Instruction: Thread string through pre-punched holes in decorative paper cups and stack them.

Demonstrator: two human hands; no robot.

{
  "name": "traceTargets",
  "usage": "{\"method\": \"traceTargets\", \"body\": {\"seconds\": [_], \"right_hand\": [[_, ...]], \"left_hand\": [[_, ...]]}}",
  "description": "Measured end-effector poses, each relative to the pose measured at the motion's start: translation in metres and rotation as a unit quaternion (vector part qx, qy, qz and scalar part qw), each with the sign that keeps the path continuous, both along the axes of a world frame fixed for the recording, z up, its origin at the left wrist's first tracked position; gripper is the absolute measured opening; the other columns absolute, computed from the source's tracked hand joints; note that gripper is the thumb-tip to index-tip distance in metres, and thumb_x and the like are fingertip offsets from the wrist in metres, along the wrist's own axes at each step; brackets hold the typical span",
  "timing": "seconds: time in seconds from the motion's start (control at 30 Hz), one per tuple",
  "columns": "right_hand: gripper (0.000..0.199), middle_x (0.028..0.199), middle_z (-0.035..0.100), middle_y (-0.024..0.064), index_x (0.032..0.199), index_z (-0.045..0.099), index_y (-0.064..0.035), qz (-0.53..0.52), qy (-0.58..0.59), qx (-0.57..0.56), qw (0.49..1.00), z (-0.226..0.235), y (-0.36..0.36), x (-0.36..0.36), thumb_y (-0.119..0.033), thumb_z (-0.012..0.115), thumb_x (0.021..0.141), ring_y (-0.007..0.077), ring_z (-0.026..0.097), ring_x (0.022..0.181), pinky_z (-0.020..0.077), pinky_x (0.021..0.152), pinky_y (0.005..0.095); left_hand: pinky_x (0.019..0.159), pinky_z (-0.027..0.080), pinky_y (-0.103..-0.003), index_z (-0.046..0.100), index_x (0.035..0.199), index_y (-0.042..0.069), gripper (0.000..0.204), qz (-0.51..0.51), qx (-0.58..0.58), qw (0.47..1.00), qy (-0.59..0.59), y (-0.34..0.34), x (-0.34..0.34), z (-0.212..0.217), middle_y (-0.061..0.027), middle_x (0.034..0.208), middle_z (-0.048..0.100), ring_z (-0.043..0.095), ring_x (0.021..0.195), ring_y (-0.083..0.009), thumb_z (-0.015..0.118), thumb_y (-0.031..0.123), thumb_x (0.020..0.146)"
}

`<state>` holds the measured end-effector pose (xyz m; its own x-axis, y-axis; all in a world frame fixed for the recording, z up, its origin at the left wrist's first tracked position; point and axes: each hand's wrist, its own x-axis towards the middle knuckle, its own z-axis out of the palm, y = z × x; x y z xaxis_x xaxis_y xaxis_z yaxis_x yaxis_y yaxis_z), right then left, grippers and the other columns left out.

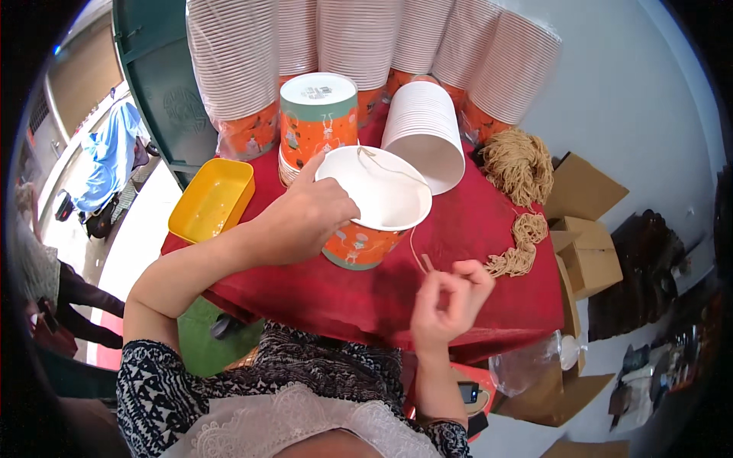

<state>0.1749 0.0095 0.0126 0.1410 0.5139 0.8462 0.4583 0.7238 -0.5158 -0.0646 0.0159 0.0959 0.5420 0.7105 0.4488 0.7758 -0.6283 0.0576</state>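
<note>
My left hand (311,214) grips the rim of an orange paper bucket (359,246) with a white inside and a green band at its base. The bucket tilts a little on the red cloth. A thin tan cord (413,243) lies over the bucket's far rim, crosses its mouth and comes down outside toward my right hand. That right hand (450,303) is raised right of the bucket, its fingers closed in a pinch at the cord's brown tip (426,262).
Behind stand an upturned orange bucket (318,130), a stack of white buckets (425,141) on its side and tall wrapped stacks (237,69). A yellow tub (211,200) sits left. Tan cord bundles (518,164) lie right, near cardboard boxes (588,256). A person (57,282) is far left.
</note>
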Motion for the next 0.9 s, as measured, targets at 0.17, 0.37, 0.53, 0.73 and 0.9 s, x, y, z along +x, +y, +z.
{"method": "traceTargets", "body": {"seconds": [0.17,0.37,0.53,0.73,0.9], "right_hand": [[0.018,0.098,0.053,0.0143,0.084,0.062,0.0002,0.049,-0.026,0.006,0.998,-0.007,0.004,-0.014,0.011,0.069,0.072,0.0257,0.053,0.084,0.0452,0.071,0.0334],[0.018,0.093,0.053,0.0146,0.083,0.061,0.0012,0.050,-0.021,-0.003,0.999,-0.009,0.003,-0.018,0.012,0.070,0.071,0.0267,0.053,0.083,0.0449,0.069,0.0342],[0.019,0.092,0.053,0.0146,0.081,0.060,0.0021,0.041,-0.027,-0.001,0.999,-0.010,0.006,-0.020,0.013,0.070,0.070,0.0265,0.053,0.082,0.0447,0.068,0.0338],[0.016,0.098,0.051,0.0107,0.082,0.060,-0.0001,0.048,-0.041,0.008,0.998,-0.014,0.009,-0.020,0.012,0.068,0.074,0.0160,0.049,0.078,0.0376,0.054,0.0240],[0.016,0.097,0.051,0.0108,0.083,0.061,0.0000,0.050,-0.051,0.013,0.997,-0.012,0.012,-0.021,0.012,0.068,0.075,0.0141,0.048,0.074,0.0365,0.051,0.0234]], "left_hand": [[0.114,0.027,-0.061,0.065,0.089,0.005,0.012,-0.009,0.007,1.000,-0.009,0.001,0.004,-0.003,-0.0070,0.081,0.061,0.062,0.091,-0.0267,0.064,-0.001,0.079],[0.118,0.018,-0.061,0.062,0.091,0.008,0.012,-0.006,-0.015,1.000,-0.009,-0.002,0.003,-0.005,-0.0047,0.081,0.055,0.059,0.090,-0.0260,0.064,-0.001,0.083],[0.117,0.018,-0.061,0.061,0.090,0.009,0.015,-0.010,-0.015,1.000,-0.003,-0.004,0.005,-0.007,-0.0043,0.080,0.054,0.059,0.090,-0.0252,0.066,-0.002,0.081],[0.114,0.023,-0.063,0.065,0.086,0.005,0.013,-0.019,0.001,1.000,-0.014,-0.006,0.007,-0.005,-0.0061,0.076,0.058,0.062,0.088,-0.0270,0.065,-0.002,0.075],[0.114,0.023,-0.062,0.064,0.086,0.005,0.015,-0.018,-0.006,1.000,0.000,-0.006,0.008,-0.004,-0.0061,0.076,0.057,0.062,0.088,-0.0273,0.065,-0.002,0.073]]}}
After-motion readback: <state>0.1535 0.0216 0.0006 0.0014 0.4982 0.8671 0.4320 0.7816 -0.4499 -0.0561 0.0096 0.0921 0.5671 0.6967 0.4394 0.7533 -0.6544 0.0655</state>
